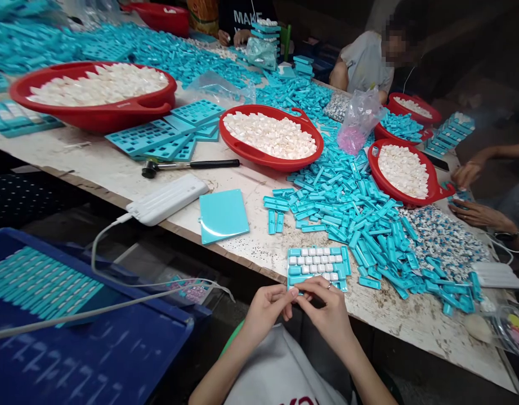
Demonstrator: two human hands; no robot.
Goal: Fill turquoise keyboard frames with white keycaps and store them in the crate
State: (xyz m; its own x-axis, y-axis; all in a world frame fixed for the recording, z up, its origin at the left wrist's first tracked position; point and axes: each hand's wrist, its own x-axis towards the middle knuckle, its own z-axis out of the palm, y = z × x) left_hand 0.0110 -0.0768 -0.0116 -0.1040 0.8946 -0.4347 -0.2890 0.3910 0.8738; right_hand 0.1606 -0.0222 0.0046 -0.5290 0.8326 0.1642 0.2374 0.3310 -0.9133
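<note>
A small turquoise keyboard-like panel (317, 264) with rows of white keycaps lies at the table's front edge. My left hand (271, 304) and my right hand (325, 304) meet at its near left corner, fingertips pinched together. What they pinch is too small and hidden to name. Right of the panel spreads a heap of turquoise long caps (348, 208). A flat turquoise square plate (224, 215) rests to the left, beyond my left hand.
Red baskets of white keycaps (272, 138) stand across the table. A black-handled hammer (192, 165) and a white power bank (169, 199) lie left of centre. A blue crate (128, 349) is at lower left. Another person's hands (474, 194) are at the right.
</note>
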